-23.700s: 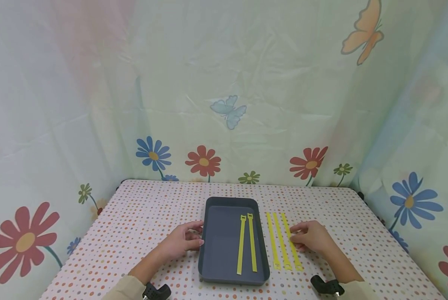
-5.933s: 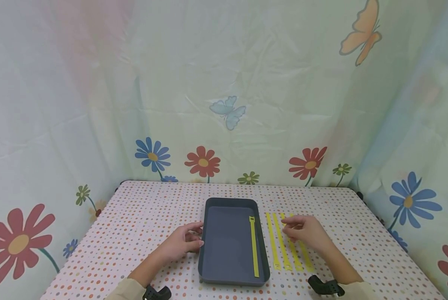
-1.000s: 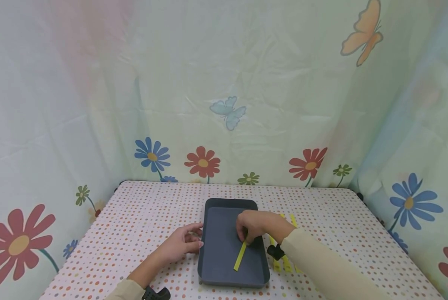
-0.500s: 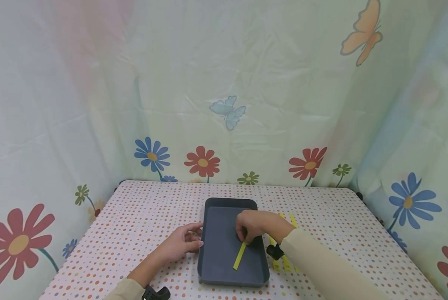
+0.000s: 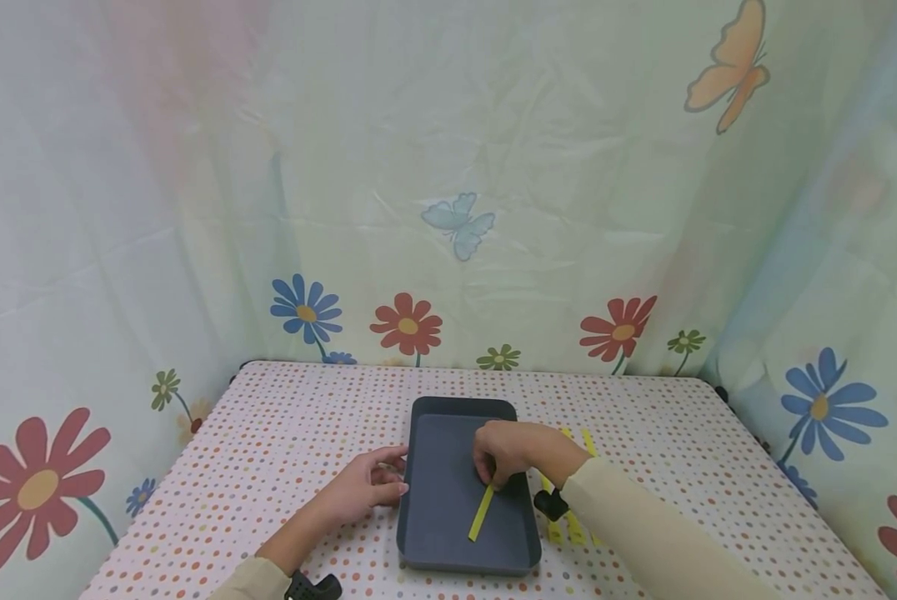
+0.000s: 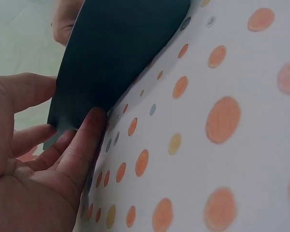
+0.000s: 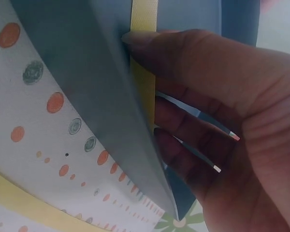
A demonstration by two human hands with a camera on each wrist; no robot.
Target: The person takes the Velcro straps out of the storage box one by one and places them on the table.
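Note:
A dark grey tray [image 5: 437, 508] lies on the dotted tabletop, long side pointing away from me. My right hand [image 5: 504, 450] is inside it and pinches a yellow cable strap [image 5: 481, 515]. The strap's near part slants toward me over the tray floor; its far part is hidden by the hand. In the right wrist view the thumb presses on the flat strap [image 7: 144, 17], close to the tray wall [image 7: 99, 72]. My left hand [image 5: 362, 483] touches the tray's left side. In the left wrist view its loosely bent fingers rest against the outer wall [image 6: 116, 43].
Several more yellow straps [image 5: 553, 531] lie side by side on the table right of the tray, partly covered by my right sleeve [image 5: 636, 521]. A flower-printed curtain [image 5: 343, 167] stands behind the dotted table [image 5: 306, 417] and at both sides.
Two straps lay in the tray at first, later one along its right side. My right hand has moved from the table straps into the tray and pinches one; within the last second nothing moves.

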